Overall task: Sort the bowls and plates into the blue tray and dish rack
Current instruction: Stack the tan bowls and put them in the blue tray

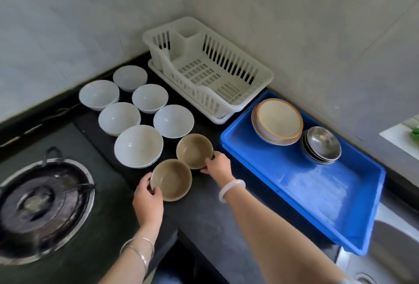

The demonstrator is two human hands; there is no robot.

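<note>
Two tan bowls sit on the dark counter. My left hand grips the near tan bowl by its left rim. My right hand holds the far tan bowl at its right rim. Several white bowls stand in a cluster behind them. The white dish rack stands in the corner with nothing in it. The blue tray lies to the right, holding stacked beige plates and stacked steel bowls at its far end.
A gas burner fills the stove at the left. Tiled walls close the corner behind the rack. A metal sink edge shows at the lower right, past the tray.
</note>
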